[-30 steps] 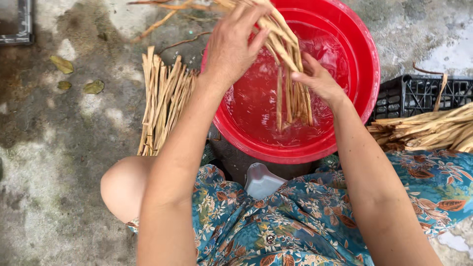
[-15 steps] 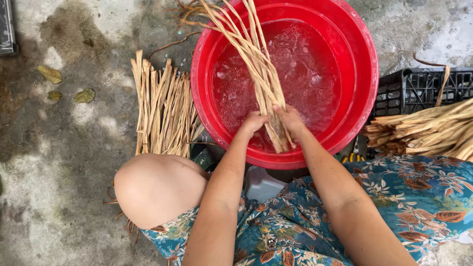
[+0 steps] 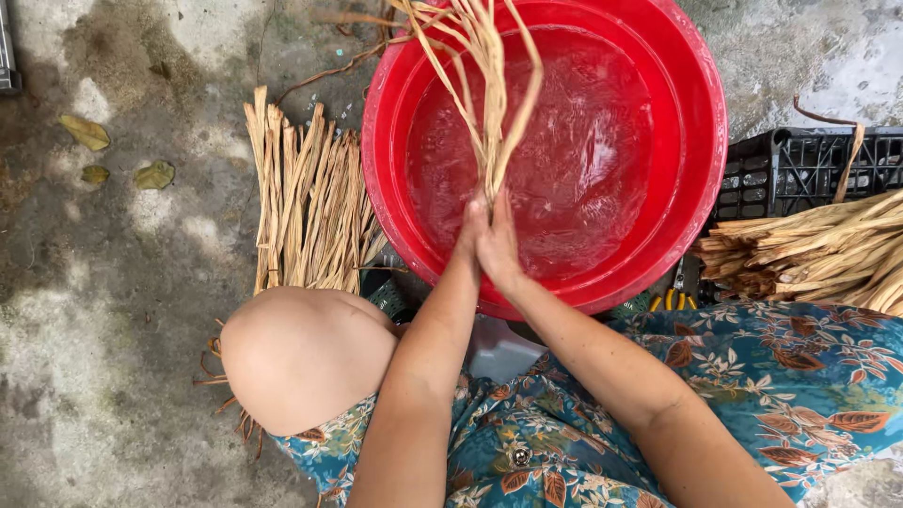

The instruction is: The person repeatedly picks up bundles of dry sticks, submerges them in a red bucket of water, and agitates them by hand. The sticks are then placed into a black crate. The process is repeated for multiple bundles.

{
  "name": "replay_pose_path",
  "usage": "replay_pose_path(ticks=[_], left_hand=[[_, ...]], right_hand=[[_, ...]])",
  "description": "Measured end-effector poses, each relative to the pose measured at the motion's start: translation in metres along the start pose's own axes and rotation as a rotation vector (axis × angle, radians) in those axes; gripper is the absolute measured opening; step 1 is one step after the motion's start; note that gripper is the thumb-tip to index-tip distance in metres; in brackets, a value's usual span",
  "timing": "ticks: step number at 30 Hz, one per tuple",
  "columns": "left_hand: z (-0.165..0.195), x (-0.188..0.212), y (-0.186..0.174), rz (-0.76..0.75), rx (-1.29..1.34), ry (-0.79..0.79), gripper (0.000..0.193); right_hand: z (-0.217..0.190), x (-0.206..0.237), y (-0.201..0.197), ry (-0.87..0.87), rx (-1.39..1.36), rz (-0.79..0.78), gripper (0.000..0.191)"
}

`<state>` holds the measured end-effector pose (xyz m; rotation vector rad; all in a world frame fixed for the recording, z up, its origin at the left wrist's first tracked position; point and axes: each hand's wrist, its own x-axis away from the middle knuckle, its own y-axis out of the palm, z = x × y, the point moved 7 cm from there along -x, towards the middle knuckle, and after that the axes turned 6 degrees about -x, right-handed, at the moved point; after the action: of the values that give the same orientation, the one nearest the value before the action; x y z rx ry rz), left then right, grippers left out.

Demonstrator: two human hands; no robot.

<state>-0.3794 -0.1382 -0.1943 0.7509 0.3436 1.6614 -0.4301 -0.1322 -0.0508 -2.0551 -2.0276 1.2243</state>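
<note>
Both hands, left hand (image 3: pixel 470 235) and right hand (image 3: pixel 500 246), press together, clamped on a bundle of pale reed strips (image 3: pixel 484 85) over the water-filled red basin (image 3: pixel 701 169). Further strips (image 3: pixel 306 202) lie on concrete beside it; a black crate (image 3: pixel 809 169) stands right.

Damp, stained concrete floor (image 3: pixel 113 310) with fallen leaves (image 3: pixel 87 132), in daylight.

Stained, damp grey concrete floor (image 3: pixel 113 310) bearing a round red plastic basin (image 3: pixel 701 150), with pale split reed strips (image 3: pixel 306 216) left of it, a black plastic crate (image 3: pixel 800 169) right, and dry leaves (image 3: pixel 150 174) far left.
</note>
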Motion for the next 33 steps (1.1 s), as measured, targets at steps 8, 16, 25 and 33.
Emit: replay_pose_path(ticks=[8,16,25,33], left_hand=[[-0.048,0.005,0.012,0.182,0.087,-0.423,0.063],[-0.041,0.010,0.002,0.227,0.217,-0.263,0.066],[-0.024,-0.012,-0.017,0.096,0.209,-0.249,0.073],[-0.035,-0.003,-0.016,0.160,-0.306,-0.531,0.066]], right_hand=[[0.075,0.030,0.012,1.096,-0.526,-0.116,0.057],[0.060,0.016,0.016,0.534,-0.050,-0.179,0.051],[0.046,0.007,0.015,0.487,-0.345,-0.147,0.041],[0.108,0.031,0.009,1.004,-0.046,-0.394,0.056]])
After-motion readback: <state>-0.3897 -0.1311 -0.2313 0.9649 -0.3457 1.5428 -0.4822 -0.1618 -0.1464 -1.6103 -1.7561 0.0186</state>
